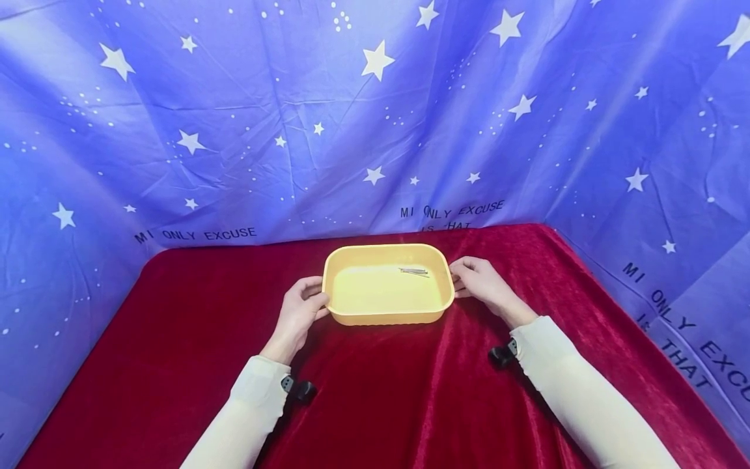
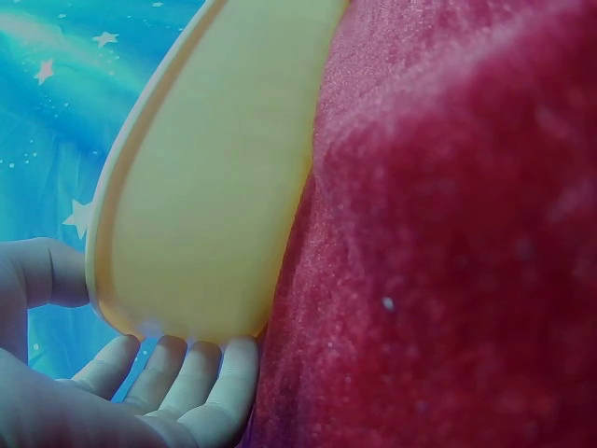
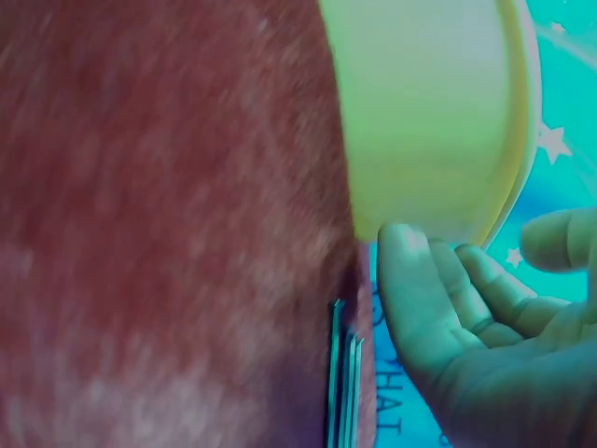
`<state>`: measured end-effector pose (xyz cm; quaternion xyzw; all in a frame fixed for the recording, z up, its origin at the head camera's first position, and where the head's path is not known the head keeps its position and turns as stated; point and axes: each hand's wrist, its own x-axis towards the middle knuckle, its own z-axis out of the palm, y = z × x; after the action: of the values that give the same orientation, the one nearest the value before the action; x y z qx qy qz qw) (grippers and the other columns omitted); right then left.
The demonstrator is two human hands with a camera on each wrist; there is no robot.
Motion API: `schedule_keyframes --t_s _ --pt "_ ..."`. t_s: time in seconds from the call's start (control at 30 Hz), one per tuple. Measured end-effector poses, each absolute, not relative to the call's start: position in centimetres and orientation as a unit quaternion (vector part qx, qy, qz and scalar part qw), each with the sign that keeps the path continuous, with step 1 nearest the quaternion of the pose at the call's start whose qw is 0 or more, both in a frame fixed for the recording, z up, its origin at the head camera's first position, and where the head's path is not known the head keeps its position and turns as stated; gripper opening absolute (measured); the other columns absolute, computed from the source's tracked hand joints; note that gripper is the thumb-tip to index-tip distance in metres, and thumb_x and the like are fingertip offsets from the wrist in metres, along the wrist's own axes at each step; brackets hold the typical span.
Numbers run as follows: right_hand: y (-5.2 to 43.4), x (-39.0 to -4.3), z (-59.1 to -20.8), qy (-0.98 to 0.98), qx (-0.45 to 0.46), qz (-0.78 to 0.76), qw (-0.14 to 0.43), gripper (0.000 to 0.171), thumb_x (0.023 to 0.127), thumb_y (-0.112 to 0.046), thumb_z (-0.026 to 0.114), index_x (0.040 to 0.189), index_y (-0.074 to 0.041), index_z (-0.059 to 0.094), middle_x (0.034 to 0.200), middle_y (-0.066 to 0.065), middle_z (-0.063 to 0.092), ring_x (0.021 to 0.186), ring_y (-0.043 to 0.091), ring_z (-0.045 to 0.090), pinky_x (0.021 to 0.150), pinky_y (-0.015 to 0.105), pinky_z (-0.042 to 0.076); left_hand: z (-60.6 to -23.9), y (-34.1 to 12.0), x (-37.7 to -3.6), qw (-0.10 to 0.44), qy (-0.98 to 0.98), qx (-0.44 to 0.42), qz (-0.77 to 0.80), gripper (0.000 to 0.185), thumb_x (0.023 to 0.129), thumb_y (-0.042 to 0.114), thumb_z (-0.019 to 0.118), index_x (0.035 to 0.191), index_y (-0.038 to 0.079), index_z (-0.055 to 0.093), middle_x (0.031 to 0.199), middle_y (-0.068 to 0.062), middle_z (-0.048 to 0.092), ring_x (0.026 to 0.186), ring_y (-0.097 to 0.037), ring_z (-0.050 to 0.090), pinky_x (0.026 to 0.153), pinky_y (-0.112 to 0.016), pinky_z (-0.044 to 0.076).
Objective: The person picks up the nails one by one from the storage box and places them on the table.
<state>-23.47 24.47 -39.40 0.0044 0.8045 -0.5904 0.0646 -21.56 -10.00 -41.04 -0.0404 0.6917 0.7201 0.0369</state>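
From my remote seat I see the yellow tray sitting on the desk, draped in red velvet, just past its centre towards twelve o'clock. My left hand is at the tray's nine o'clock end: the left wrist view shows the fingers curled under the bottom edge and the thumb up by the rim, so it holds that end. My right hand mirrors it at three o'clock, fingers against the end wall below the rim, thumb apart above; it reads as a light hold, not a tight pinch.

Inside the tray, towards one o'clock, lies a small bundle of thin metal pins, loose on the floor of the tray, near the right wall.

My worry is those pins. They look unrestrained, so I judge that any tilt of the tray would send them sliding to the low side or over the shallow rim, and they would be hard to find on the velvet. The cloth is also rumpled near six o'clock, so I expect a dragged tray could snag and jolt. An uneven lift between the two hands would cause the same spill.
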Motion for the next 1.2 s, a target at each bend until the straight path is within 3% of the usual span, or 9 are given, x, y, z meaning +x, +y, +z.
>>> schedule_keyframes --t_s 0.6,0.93,1.2 --pt "23.0 -22.8 -39.8 0.740 0.025 -0.669 0.067 0.047 0.083 0.000 0.042 0.129 0.014 0.040 0.115 0.026 0.048 0.088 0.020 0.059 0.077 0.029 0.054 -41.0 -10.0 -21.6 0.041 0.692 -0.043 0.719 0.048 0.080 -0.004 0.055 0.128 -0.004 0.049 0.121 -0.024 0.056 0.102 -0.031 0.060 0.081 -0.037 0.055" --pt "22.9 -22.4 -39.9 0.730 0.018 -0.679 0.075 0.051 0.085 0.002 0.039 0.135 0.014 0.034 0.121 0.028 0.044 0.097 0.025 0.056 0.081 0.036 0.054 -41.1 -10.0 -21.6 0.038 0.690 -0.041 0.722 0.048 0.080 -0.005 0.054 0.127 -0.005 0.050 0.121 -0.025 0.055 0.101 -0.031 0.059 0.079 -0.036 0.055" --pt "22.9 -22.4 -40.1 0.720 0.019 -0.689 0.081 0.049 0.086 0.003 0.039 0.134 0.013 0.034 0.121 0.030 0.044 0.096 0.026 0.057 0.079 0.038 0.054 -41.1 -10.0 -21.5 0.037 0.688 -0.040 0.724 0.048 0.080 -0.005 0.054 0.128 -0.006 0.049 0.121 -0.026 0.054 0.100 -0.030 0.060 0.079 -0.035 0.055"
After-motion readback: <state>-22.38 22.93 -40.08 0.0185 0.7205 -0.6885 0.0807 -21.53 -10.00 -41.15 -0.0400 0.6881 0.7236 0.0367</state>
